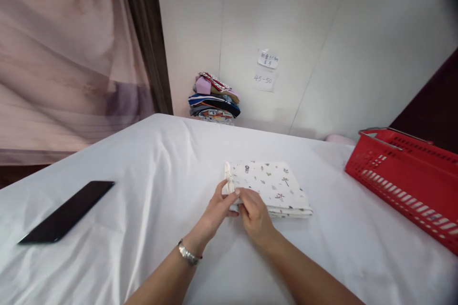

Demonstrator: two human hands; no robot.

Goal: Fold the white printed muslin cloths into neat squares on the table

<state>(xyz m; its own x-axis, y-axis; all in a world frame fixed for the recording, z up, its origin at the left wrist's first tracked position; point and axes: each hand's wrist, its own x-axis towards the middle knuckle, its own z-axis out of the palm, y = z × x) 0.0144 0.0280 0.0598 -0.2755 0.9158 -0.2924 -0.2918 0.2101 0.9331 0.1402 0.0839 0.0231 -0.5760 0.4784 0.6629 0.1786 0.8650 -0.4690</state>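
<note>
A folded white cloth with small printed palm trees and other motifs lies flat on the white-covered table. Its near left corner is between my two hands. My left hand, with a silver bracelet on its wrist, grips the left edge at that corner, thumb above and fingers around the side. My right hand pinches the same corner with curled fingers, close against the left thumb. The layers under my fingertips are partly hidden. Several folded layers show along the cloth's left and near edges.
A black phone-like slab lies at the left on the white sheet. At the right stands a red plastic basket with a metal handle. Beyond the far edge is a stack of folded fabrics by the wall; a pink curtain hangs left.
</note>
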